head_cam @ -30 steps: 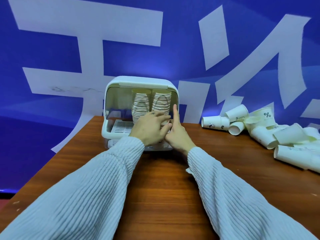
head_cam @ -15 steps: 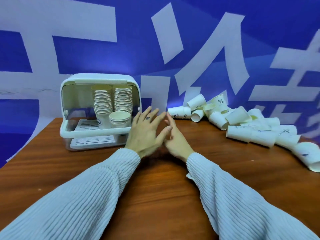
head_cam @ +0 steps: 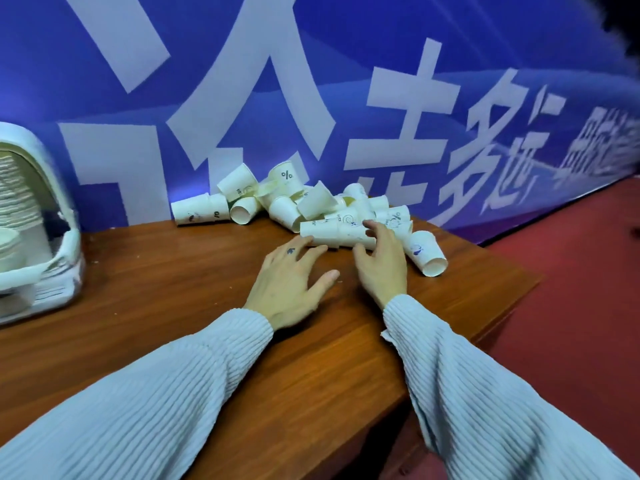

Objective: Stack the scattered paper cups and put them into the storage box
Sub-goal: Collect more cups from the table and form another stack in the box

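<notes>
A heap of white paper cups point(head_cam: 304, 202) lies on its sides at the back right of the wooden table point(head_cam: 173, 289). In front of the heap lies a short nested run of cups point(head_cam: 334, 232). My right hand point(head_cam: 381, 265) reaches over its right end, fingers spread and touching it. My left hand point(head_cam: 287, 282) lies just left of it, fingers straight, fingertips at the run's near edge. The white storage box point(head_cam: 45, 237) stands at the far left, holding tall cup stacks point(head_cam: 17, 195); it is partly cut off by the frame.
One cup point(head_cam: 424, 252) lies alone near the table's right edge point(head_cam: 519, 282). Two joined cups point(head_cam: 199, 211) lie at the heap's left. A blue banner wall point(head_cam: 346, 81) stands right behind the table. Red floor point(head_cam: 571, 306) lies to the right.
Both hands left the storage box and travelled right across the table to the cup heap. The view swung right, pushing the box to the left edge.
</notes>
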Action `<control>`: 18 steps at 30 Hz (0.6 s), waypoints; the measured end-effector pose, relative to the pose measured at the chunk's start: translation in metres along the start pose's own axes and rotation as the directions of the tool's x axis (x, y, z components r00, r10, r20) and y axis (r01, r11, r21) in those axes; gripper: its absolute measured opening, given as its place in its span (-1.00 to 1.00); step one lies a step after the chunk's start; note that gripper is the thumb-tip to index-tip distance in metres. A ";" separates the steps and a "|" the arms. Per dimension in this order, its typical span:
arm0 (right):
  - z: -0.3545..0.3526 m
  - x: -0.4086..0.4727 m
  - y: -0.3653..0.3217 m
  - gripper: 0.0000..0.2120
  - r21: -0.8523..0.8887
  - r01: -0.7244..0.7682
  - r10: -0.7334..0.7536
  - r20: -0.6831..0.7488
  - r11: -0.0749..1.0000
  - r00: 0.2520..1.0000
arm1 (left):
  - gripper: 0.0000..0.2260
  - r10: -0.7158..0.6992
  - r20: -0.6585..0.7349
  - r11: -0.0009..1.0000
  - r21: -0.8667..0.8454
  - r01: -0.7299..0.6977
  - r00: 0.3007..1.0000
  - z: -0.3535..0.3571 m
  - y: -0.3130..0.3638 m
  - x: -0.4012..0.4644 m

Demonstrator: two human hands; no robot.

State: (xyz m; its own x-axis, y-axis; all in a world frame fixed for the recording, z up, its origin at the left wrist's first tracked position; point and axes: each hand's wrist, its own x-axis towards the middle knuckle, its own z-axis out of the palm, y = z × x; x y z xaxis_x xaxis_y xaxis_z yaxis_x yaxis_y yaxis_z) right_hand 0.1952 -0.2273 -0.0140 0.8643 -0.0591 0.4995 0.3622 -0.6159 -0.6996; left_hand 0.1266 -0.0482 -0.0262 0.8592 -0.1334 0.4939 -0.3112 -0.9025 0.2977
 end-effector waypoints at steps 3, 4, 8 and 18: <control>-0.024 0.007 0.028 -0.58 -0.179 0.020 -0.041 -0.112 0.984 0.993 | -0.37 0.023 0.019 0.999 -0.024 -0.023 1.000 0.025 0.019 0.021; -0.030 0.009 0.035 -0.58 -0.231 0.008 -0.046 -0.161 0.973 0.986 | -0.38 0.034 0.025 0.999 -0.021 -0.033 0.999 0.032 0.024 0.026; -0.047 0.020 0.058 -0.55 -0.287 -0.078 0.002 -0.256 0.955 0.967 | -0.46 0.068 0.029 0.998 -0.019 -0.067 0.997 0.054 0.038 0.045; -0.050 0.032 0.092 -0.35 -0.424 -0.293 0.245 -0.164 0.857 0.956 | -0.21 -0.170 -0.118 0.944 0.265 0.196 0.978 0.066 0.011 0.089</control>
State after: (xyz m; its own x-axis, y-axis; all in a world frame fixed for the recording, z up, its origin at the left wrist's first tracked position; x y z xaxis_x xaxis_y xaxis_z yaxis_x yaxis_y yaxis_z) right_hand 0.2387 -0.3249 -0.0369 0.8576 -0.3361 0.3892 -0.0902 -0.8434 -0.5296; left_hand 0.2264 -0.0967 -0.0331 0.8456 0.0714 0.5290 -0.0175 -0.9868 0.1612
